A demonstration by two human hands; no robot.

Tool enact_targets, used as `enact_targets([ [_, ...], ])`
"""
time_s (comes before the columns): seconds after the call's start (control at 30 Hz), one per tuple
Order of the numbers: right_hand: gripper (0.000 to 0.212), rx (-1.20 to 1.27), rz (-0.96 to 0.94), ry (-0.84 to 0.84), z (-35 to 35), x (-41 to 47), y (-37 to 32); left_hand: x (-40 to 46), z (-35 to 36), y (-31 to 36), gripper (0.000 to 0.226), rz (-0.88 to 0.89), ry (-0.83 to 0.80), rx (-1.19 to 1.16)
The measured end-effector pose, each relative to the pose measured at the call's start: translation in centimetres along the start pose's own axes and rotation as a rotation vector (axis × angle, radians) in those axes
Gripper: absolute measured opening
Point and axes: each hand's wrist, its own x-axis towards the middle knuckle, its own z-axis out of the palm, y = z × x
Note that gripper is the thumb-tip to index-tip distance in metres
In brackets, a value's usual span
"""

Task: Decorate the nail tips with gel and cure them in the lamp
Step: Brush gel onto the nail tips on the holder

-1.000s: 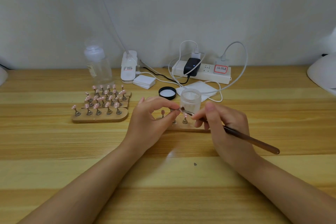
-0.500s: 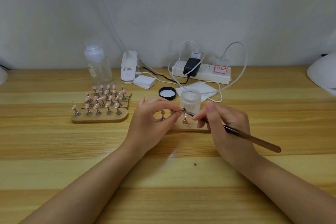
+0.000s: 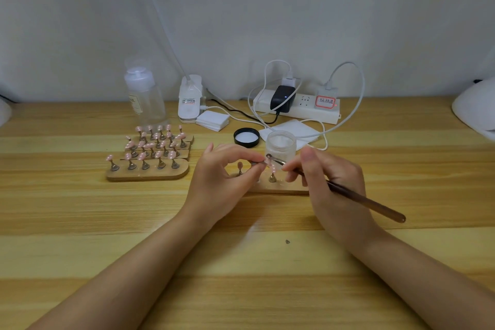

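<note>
My left hand [image 3: 225, 177] pinches a small metal nail-tip stand [image 3: 263, 161] with a pink tip, lifted just above a wooden holder board [image 3: 281, 187]. My right hand [image 3: 329, 182] grips a brown brush [image 3: 367, 202] like a pen, its metal end touching the held tip. Two more stands [image 3: 272, 175] with pink tips remain on that board. An open frosted gel jar [image 3: 281, 144] stands right behind the hands, its black lid [image 3: 246, 137] beside it. A white curved shape, perhaps the lamp [image 3: 474, 112], shows at the right edge.
Wooden boards with several pink nail tips on stands [image 3: 150, 158] lie to the left. Behind them stand a clear bottle [image 3: 144, 99], a white device [image 3: 189, 100], cotton pads [image 3: 213, 120], a power strip [image 3: 297, 106] with cables, and a white wipe [image 3: 292, 128].
The brush tip and the pinched stand have shifted slightly left and lower over the board; both hands otherwise stay in place.
</note>
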Motion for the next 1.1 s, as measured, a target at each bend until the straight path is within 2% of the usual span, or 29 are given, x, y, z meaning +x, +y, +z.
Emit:
enact_targets([
  [0.2,0.045,0.072,-0.016,0.036,-0.06,-0.21,0.0,0.03,0.0,0.11,0.021,0.012,-0.006,-0.005],
  [0.37,0.04,0.105,-0.001,0.09,-0.08,0.02,0.17,0.08,0.05,-0.06,0.016,-0.001,0.004,-0.012],
  [0.6,0.039,0.086,0.071,0.008,0.37,0.08,0.07,0.14,0.06,-0.25,0.018,0.0,0.001,-0.009],
  [0.83,0.047,0.161,0.045,0.05,-0.03,-0.18,-0.09,0.16,-0.01,-0.24,0.013,0.004,-0.009,-0.018],
  [0.97,0.043,0.166,0.045,0.09,-0.02,0.04,-0.06,0.11,0.07,-0.24,0.012,-0.016,0.005,-0.029],
  [1.1,0.039,0.147,0.105,0.058,0.3,0.06,-0.1,0.12,-0.02,-0.08,0.016,-0.007,0.002,-0.043],
])
